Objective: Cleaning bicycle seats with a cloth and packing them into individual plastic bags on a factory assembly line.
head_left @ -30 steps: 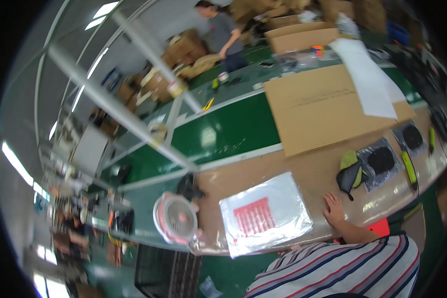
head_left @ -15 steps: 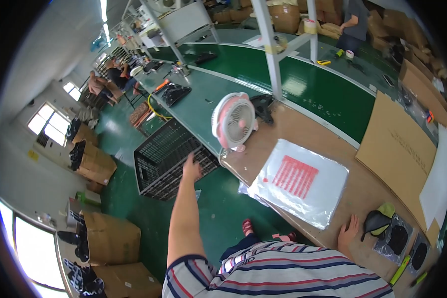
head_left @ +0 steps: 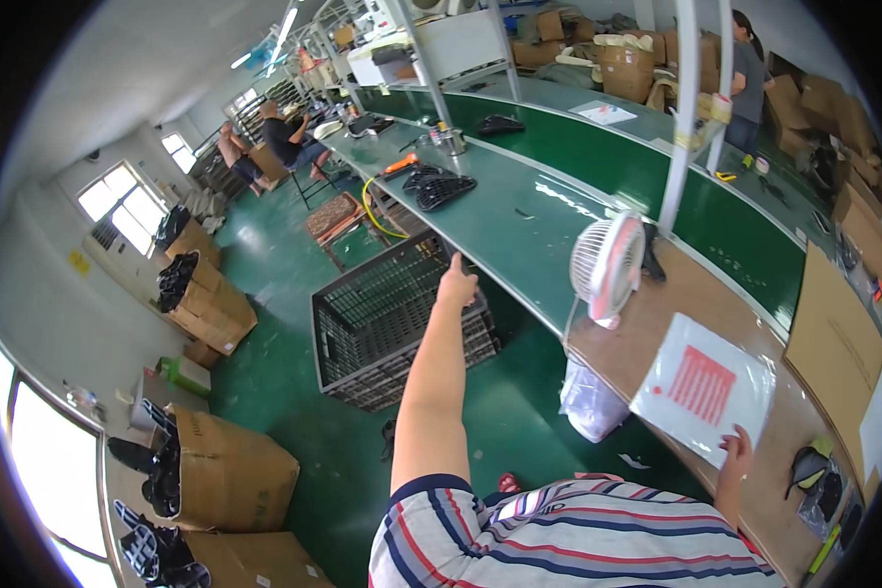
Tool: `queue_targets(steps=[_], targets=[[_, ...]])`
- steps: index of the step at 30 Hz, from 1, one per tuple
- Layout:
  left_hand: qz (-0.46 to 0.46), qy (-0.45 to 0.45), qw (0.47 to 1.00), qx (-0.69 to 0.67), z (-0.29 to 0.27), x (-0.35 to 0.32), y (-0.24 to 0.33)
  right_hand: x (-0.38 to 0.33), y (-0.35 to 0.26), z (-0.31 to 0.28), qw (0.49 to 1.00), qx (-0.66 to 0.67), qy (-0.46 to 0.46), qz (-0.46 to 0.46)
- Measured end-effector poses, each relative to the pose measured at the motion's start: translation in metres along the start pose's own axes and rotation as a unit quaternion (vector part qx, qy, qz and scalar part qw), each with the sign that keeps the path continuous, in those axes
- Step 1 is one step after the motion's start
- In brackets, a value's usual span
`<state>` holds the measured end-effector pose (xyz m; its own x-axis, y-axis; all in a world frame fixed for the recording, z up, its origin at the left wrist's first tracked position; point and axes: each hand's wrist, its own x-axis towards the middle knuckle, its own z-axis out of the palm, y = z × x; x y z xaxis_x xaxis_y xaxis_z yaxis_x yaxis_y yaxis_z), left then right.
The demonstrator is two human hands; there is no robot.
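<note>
Tabletop [head_left: 691, 284], brown, is set at the right, and a black crate [head_left: 363, 390] is placed on the green floor [head_left: 279, 382] to its left. A clear bag [head_left: 701, 392] with red print is laid near the tabletop's near edge. The left grip [head_left: 458, 284] is seen over the crate's right side, index finger extended apart from the curled others; the bag is overlapped by the right grip [head_left: 738, 448], though whether it is pinched cannot be told.

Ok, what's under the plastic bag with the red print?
Brown tabletop shows around the bag; whatever lies directly beneath is covered. The right hand hides part of its near edge.
</note>
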<state>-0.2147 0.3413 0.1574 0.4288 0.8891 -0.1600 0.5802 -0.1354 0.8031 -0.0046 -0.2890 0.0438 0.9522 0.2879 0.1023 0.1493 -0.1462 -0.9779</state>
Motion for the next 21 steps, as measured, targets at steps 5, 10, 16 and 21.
queue_targets(steps=[5,10,16,21], targets=[[-0.035,-0.002,0.967,-0.252,0.021,-0.003,-0.083,-0.047,-0.093,0.177,0.962,-0.075,-0.256,-0.053],[-0.080,-0.116,0.966,-0.216,0.112,-0.087,-0.214,-0.066,-0.110,0.254,0.897,-0.173,-0.401,-0.070],[-0.261,-0.474,0.838,0.068,0.101,-0.173,-0.367,-0.036,-0.091,0.310,0.879,-0.193,-0.433,-0.055],[-0.334,-0.197,0.921,0.036,0.013,-0.158,-0.364,0.000,-0.081,0.388,0.868,-0.157,-0.465,-0.067]])
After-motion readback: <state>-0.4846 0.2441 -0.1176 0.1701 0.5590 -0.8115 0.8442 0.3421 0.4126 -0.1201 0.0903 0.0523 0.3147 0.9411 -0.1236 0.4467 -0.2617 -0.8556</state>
